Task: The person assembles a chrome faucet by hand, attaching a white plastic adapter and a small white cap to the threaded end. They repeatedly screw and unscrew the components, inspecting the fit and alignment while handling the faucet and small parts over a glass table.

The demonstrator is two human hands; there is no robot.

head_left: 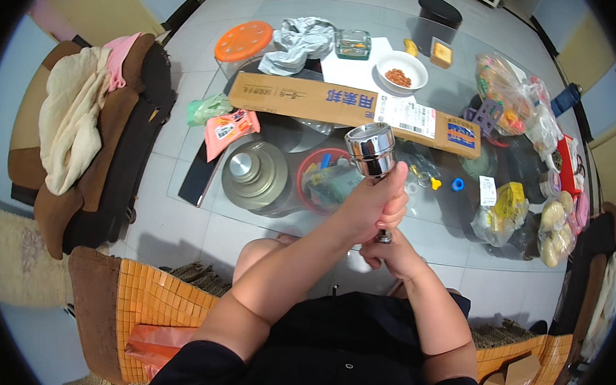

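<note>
Out in front of me, over the near side of the glass table [201, 167], I hold up a shiny chrome fitting [371, 148]. It has a wide, round, cup-like head, ringed and pointing up, on a slim stem. My left hand [382, 200] is wrapped round the stem just below the head. Below it, my right hand [391, 256] is closed at the stem's lower end [383, 236]; its fingers are partly hidden. Behind the head lies a long brown cardboard box [302, 101] with a white label [405, 116].
Left of the hands are stacked round metal discs [254, 178] and a pink packet [231, 131]. A red basket [300, 182] sits below the glass. Further back stands a white bowl [417, 69] of nuts. Filled plastic bags [500, 216] and a blue ring [457, 184] lie to the right.
</note>
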